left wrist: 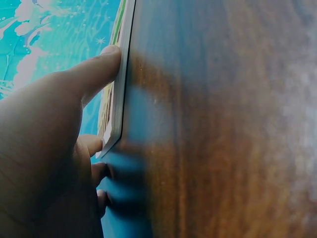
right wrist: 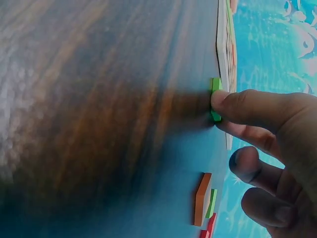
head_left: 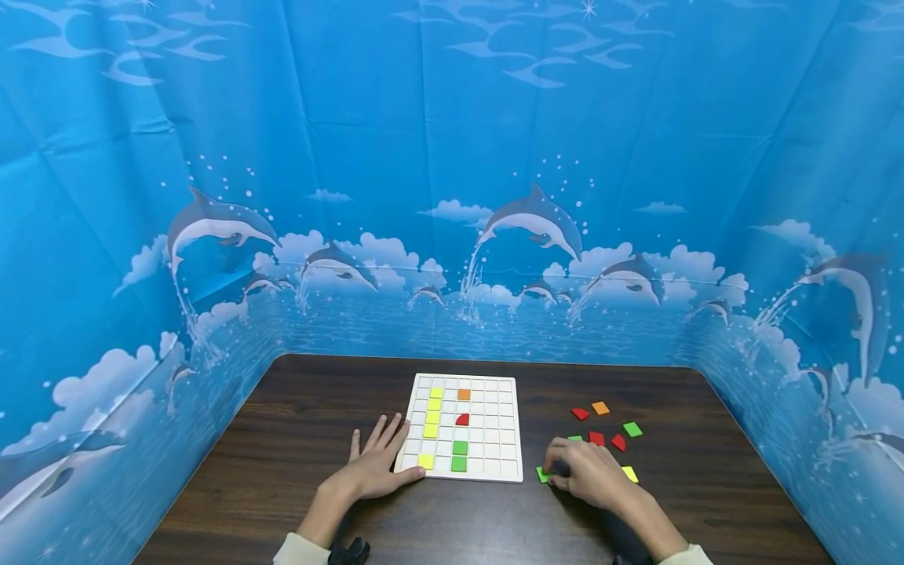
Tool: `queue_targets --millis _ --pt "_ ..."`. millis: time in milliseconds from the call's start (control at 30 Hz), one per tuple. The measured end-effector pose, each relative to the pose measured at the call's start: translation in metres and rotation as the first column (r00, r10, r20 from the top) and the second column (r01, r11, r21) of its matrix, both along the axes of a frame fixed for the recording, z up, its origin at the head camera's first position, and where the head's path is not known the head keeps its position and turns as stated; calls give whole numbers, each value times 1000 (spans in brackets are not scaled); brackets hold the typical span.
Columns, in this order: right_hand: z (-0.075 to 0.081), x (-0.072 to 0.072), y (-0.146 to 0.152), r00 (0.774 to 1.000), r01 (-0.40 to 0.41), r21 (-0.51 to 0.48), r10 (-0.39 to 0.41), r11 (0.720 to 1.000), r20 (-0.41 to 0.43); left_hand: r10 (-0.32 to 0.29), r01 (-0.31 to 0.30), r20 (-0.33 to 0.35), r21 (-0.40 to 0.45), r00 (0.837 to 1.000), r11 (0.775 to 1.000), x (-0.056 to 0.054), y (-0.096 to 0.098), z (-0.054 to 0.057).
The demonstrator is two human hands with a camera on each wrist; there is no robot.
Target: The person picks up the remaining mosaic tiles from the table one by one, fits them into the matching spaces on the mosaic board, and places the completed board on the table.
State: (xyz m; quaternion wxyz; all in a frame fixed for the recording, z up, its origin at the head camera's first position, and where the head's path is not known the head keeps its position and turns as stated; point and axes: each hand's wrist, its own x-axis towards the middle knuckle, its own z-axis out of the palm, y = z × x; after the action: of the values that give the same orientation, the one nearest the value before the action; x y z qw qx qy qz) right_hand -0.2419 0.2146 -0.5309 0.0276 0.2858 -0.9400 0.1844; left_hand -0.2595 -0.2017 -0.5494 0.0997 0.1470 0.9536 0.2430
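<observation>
The pinched tile (right wrist: 215, 86) is green, the gridded board (head_left: 492, 428) creamy white.

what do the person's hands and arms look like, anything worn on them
Both the left hand and the right hand are bare, without gloves. Each forearm ends in a pale cream sleeve, left and right. A small black device shows by the left wrist; by the right, only a dark edge shows.

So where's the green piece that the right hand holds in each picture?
Head: the green piece is low, right of centre, in the right hand.
Left wrist: not in it.
Right wrist: the green piece is right of centre, held.
Shared landmark: the board, nearly edge-on in both wrist views.
</observation>
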Motion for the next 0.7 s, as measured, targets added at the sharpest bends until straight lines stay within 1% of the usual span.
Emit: queue_targets --millis 67,167,267,333,700 --pt "-1 -1 0 1000 -13 -3 13 1000 -18 4 -4 5 -28 1000 1000 -1 0 -2" --pt "-2 -1 0 999 -27 -8 26 1000 -29 22 -21 20 -54 1000 998 -1 2 1" --pt "-2 -2 -2 1000 -21 -4 21 1000 -20 28 -27 23 -65 999 997 0 3 1" --pt "-2 -2 -2 1000 -15 -2 15 1000 -12 26 -25 23 -77 999 997 1 3 3" --pt "-2 -2 -6 1000 -12 -32 11 999 -21 28 -26 27 -67 999 997 1 3 4"
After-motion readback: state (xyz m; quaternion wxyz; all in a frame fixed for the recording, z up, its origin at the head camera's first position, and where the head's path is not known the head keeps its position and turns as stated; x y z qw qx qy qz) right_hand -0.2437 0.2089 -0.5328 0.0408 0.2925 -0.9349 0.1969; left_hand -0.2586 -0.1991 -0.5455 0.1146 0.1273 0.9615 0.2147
